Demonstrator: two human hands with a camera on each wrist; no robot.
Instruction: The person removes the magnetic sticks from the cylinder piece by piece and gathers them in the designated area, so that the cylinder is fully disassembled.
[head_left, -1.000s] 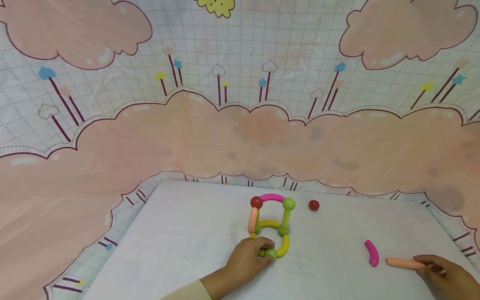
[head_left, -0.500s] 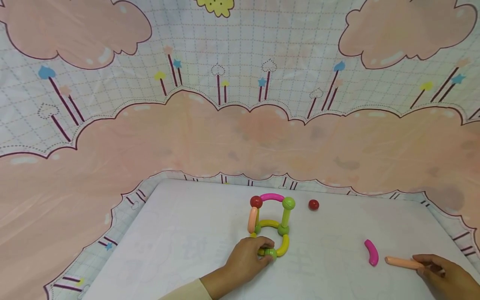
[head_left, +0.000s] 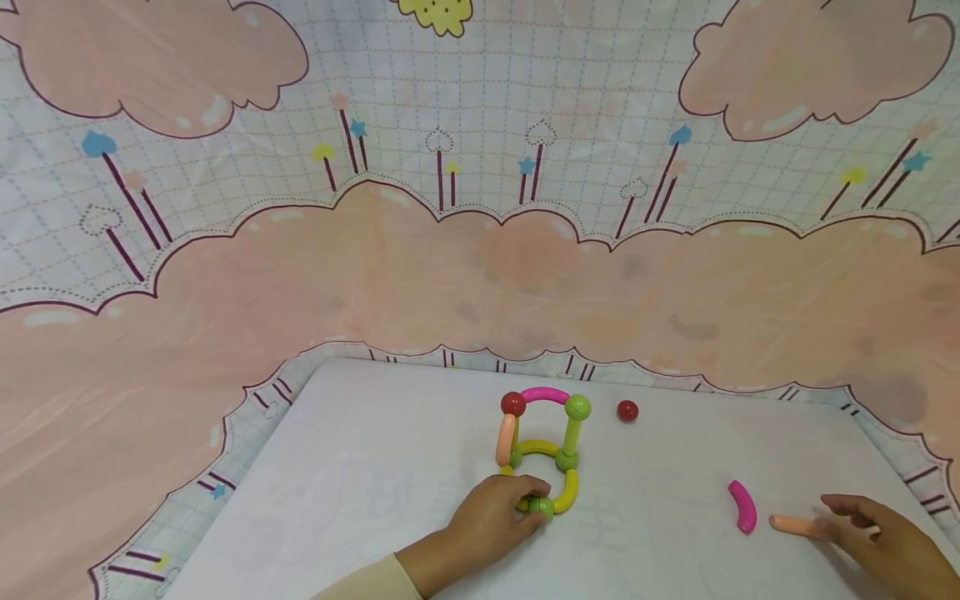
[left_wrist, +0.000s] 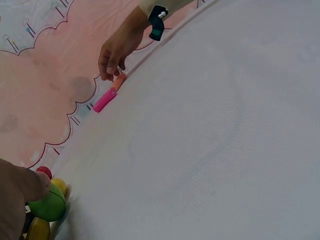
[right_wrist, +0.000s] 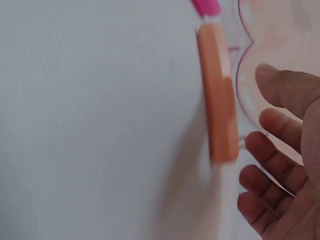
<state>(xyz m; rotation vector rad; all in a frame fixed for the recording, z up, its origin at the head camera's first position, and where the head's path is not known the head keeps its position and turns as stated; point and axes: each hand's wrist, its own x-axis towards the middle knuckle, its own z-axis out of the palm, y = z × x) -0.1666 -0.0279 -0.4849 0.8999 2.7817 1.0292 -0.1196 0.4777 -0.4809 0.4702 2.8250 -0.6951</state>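
Note:
My left hand (head_left: pixel 491 518) holds the front green ball (head_left: pixel 541 507) of a magnetic stick-and-ball frame between thumb and fingers. Curved yellow sticks (head_left: pixel 572 492) form the frame's base ring. Above it, a red ball (head_left: pixel 513 405) and a light green ball (head_left: pixel 577 407) are joined by a curved pink stick (head_left: pixel 545 393). A peach stick (head_left: pixel 506 440) slants down from the red ball. My right hand (head_left: pixel 888 542) is beside a loose peach stick (right_wrist: pixel 218 95) lying on the table. In the right wrist view its fingers are spread apart from the stick, with nothing between them.
A loose curved pink stick (head_left: pixel 742 507) lies just left of the loose peach one. Behind the frame, to its right, sits a single red ball (head_left: pixel 627 411). The white table (head_left: pixel 360 433) ends at a cloud-patterned cloth (head_left: pixel 420 283) at the back.
My right hand has let go of the loose peach stick, and its fingers have opened. The stick stays in about the same place. My left hand and the frame have not moved.

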